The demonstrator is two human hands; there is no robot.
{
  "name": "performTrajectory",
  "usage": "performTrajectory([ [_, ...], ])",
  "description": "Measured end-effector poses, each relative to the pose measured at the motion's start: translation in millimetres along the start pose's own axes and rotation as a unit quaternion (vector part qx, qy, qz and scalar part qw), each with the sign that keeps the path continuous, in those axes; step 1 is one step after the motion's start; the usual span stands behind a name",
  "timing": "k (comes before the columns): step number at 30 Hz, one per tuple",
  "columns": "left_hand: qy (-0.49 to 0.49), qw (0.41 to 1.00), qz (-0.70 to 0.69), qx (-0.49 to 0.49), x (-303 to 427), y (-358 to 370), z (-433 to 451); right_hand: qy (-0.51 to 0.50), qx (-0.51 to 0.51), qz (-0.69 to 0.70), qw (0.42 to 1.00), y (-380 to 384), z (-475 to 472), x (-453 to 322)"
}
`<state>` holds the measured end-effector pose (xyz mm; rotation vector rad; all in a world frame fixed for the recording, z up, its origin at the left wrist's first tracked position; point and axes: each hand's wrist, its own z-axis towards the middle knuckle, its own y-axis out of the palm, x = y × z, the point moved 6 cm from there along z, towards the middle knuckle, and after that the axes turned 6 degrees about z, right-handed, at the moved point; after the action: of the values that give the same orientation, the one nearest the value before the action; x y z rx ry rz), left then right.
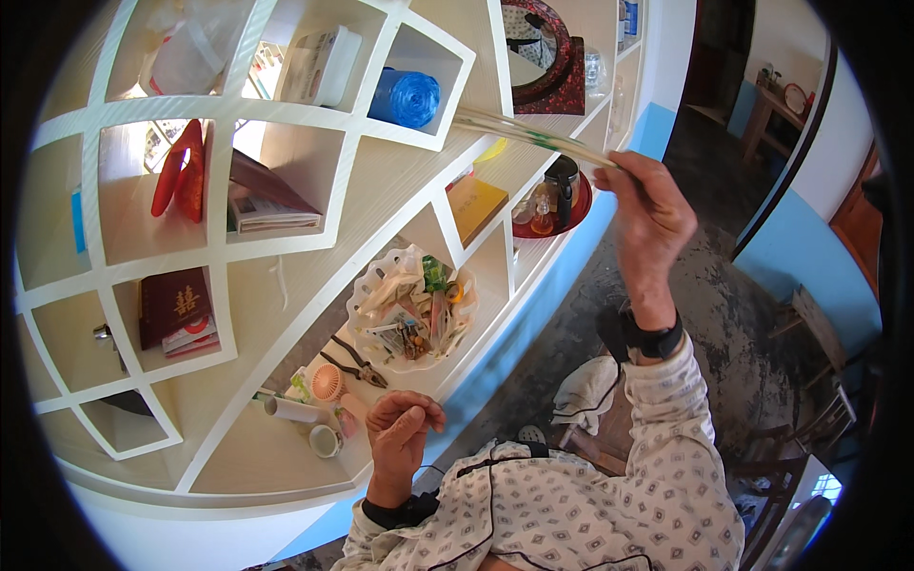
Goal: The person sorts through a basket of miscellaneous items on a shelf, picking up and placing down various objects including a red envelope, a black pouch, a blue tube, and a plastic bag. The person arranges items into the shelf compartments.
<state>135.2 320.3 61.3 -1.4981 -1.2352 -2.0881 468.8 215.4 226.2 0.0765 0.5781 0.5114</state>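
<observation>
My right hand [653, 221] is raised at the right of the white shelf unit, gripping one end of a bundle of long, thin, pale sticks [532, 133] with green marks. Their far ends reach past the corner of a cubby. Lower down, my left hand [401, 435] hovers by the shelf's front edge, fingers curled in and no object visible in it. Closest to it are a pink handheld fan [328, 382], a white tube [289, 410], a cup [325, 441] and dark-handled pliers [359, 365]. Behind the pliers, a white plastic basket [351, 305] holds mixed small items.
White lattice cubbies [285, 118] hold a blue plastic-bag roll [407, 98], red items [182, 171] and books [275, 210]. A yellow box [477, 208], a red tray [584, 207] with a glass pot, and a round mirror [532, 43] line the shelves. A white towel [587, 392] lies behind my right arm.
</observation>
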Motion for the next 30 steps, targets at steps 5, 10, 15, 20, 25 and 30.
performTrajectory([
  [5, 0.008, 1.0, -0.018, -0.006, 2.1, -9.5, -5.1, -0.021, -0.07, -0.009, 0.997, 63.6, 14.2, 23.7],
  [10, 0.032, 0.999, -0.025, 0.021, 6.4, -20.8, -12.8, -0.053, -0.094, -0.043, 0.993, 101.6, 20.6, 41.1],
  [15, 0.041, 0.998, -0.011, 0.057, 12.0, -28.5, -23.2, -0.062, -0.096, -0.073, 0.991, 97.6, 15.6, 40.8],
  [20, 0.027, 0.997, 0.006, 0.068, 8.4, -25.4, -20.9, -0.115, -0.076, -0.104, 0.985, 76.8, 17.1, 25.3],
  [25, -0.004, 0.999, 0.028, 0.035, -5.7, -10.3, -8.7, -0.141, -0.023, -0.12, 0.982, 33.6, 14.4, 1.2],
  [30, -0.068, 0.996, 0.045, 0.041, -34.8, 4.4, 5.0, -0.187, -0.044, -0.199, 0.961, -19.2, 2.9, -14.3],
])
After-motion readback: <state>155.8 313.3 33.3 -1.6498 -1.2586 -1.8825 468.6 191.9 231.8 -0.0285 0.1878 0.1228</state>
